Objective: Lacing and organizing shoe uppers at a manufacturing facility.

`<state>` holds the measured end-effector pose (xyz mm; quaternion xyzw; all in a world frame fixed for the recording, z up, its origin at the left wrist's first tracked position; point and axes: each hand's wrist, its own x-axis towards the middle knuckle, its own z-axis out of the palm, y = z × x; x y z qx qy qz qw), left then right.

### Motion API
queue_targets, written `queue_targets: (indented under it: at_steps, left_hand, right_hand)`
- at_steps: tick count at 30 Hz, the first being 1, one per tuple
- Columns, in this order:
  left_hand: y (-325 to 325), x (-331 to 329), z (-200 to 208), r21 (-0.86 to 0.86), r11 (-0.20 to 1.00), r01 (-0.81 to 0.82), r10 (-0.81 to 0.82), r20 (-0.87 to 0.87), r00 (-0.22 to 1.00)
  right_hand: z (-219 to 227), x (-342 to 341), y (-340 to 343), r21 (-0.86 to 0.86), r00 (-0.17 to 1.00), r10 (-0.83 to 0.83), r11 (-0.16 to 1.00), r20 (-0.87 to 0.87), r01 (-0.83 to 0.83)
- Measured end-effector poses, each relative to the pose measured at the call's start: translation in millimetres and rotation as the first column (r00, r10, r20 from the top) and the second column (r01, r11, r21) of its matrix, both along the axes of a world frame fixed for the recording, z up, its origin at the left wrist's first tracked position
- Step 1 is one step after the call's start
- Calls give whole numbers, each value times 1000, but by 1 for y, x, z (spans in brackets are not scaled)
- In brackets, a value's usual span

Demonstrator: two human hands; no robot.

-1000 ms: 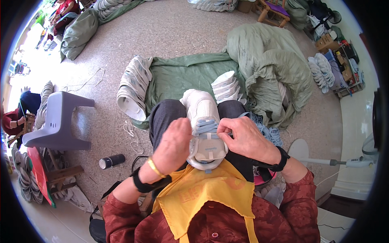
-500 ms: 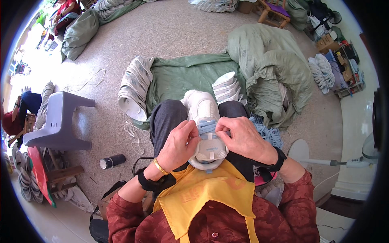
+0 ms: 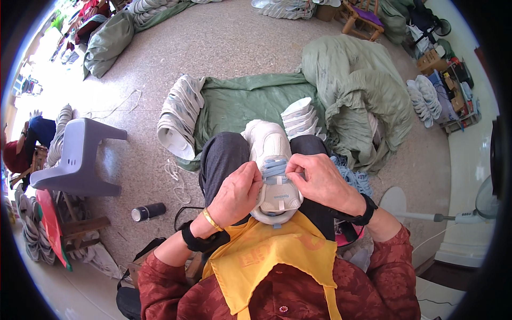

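Observation:
A white shoe (image 3: 265, 140) rests between my knees with its toe pointing away from me. Light blue shoelace (image 3: 275, 168) crosses its upper in several rows, above the pale tongue (image 3: 278, 198). At the left edge of the laced rows my left hand (image 3: 234, 193) is closed, thumb and fingers pinched on the shoelace. My right hand (image 3: 322, 180) pinches the shoelace at the right edge, its other fingers curled. The fingertips hide the lace ends. Over my lap hangs a yellow apron (image 3: 272, 250), touching the shoe's heel.
Nested white shoe uppers (image 3: 180, 114) and a smaller stack (image 3: 302, 118) lie on a green cloth (image 3: 250, 101). Blue laces (image 3: 354, 178) are heaped beside my right knee. A grey plastic chair (image 3: 80, 157) and a dark bottle (image 3: 148, 212) stand left; a white fan (image 3: 469, 217) is right.
My left fingers have closed and drawn in slightly at the shoe's left edge. My right hand stays at the right edge with little movement. The whole view has shifted slightly.

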<state>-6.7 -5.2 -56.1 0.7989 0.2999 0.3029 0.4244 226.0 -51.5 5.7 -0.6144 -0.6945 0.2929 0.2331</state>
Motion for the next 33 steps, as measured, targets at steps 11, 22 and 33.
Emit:
queue_targets:
  at_steps: [11, 22, 33]
  left_hand:
    - [19, -90, 17, 114, 969, -218, 244, -337, 909]
    - [56, -262, -32, 369, 834, -410, 551, -591, 589]
    - [48, -289, -35, 305, 819, -487, 563, -595, 574]
  right_hand:
    - [2, 4, 2, 20, 994, 28, 999, 104, -30]
    - [-4, -5, 9, 80, 978, 95, 990, 185, -112]
    - [-11, -7, 14, 26, 983, 162, 986, 82, -164]
